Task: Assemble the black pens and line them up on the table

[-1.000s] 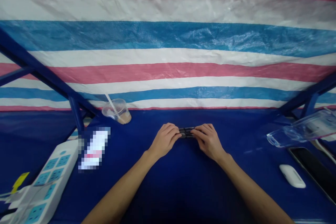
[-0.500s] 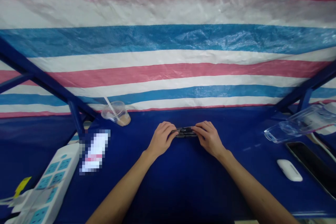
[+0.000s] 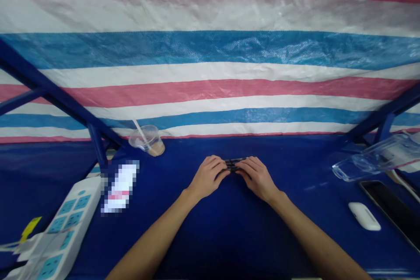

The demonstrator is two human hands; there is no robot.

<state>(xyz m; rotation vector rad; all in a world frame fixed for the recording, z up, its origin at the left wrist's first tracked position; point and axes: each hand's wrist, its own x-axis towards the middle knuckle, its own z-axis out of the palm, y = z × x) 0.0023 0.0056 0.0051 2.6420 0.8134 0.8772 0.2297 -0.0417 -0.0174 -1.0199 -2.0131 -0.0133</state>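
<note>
Several slim black pens [image 3: 232, 165] lie side by side across the middle of the blue table, spanning the gap between my hands. My left hand [image 3: 210, 176] has its thumb and fingers closed around their left ends. Around the right ends, the fingers of my right hand [image 3: 256, 174] are closed in the same way. Both ends of the pens are hidden under my fingertips, so their caps or tips cannot be made out.
On the left are a plastic cup [image 3: 149, 141] with a straw, a phone with a pixelated bright screen [image 3: 120, 188] and a white power strip [image 3: 74, 223]. To the right lie a clear plastic container [image 3: 364, 162], a white earbud case [image 3: 364, 216] and a dark phone [image 3: 393, 210]. Striped sheeting [image 3: 210, 48] hangs behind.
My hands have come closer together along the pens, the left one shifting right and the right one slightly left. Less of the pens shows between them. The view has shifted slightly.
</note>
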